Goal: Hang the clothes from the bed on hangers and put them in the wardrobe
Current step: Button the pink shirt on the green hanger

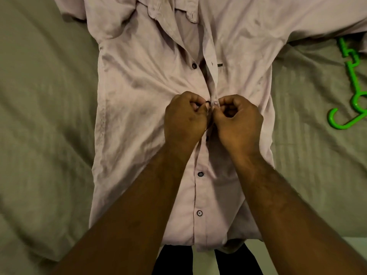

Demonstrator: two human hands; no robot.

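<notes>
An olive-grey bedsheet [39, 116] fills the view from 7 o'clock up through 9 to 11, and again from 2 to 4 o'clock. It shows faint woven stripes and soft creases, deepest at 8 o'clock. At 5 o'clock a strip of pale floor [204, 262] begins where the sheet ends. Another patch of it shows at 6 o'clock between two dark trouser legs [174, 261] at the bottom edge.

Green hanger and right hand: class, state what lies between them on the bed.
In the head view, shirt fabric, then a bare strip of sheet, separates the right hand from the hanger.
</notes>
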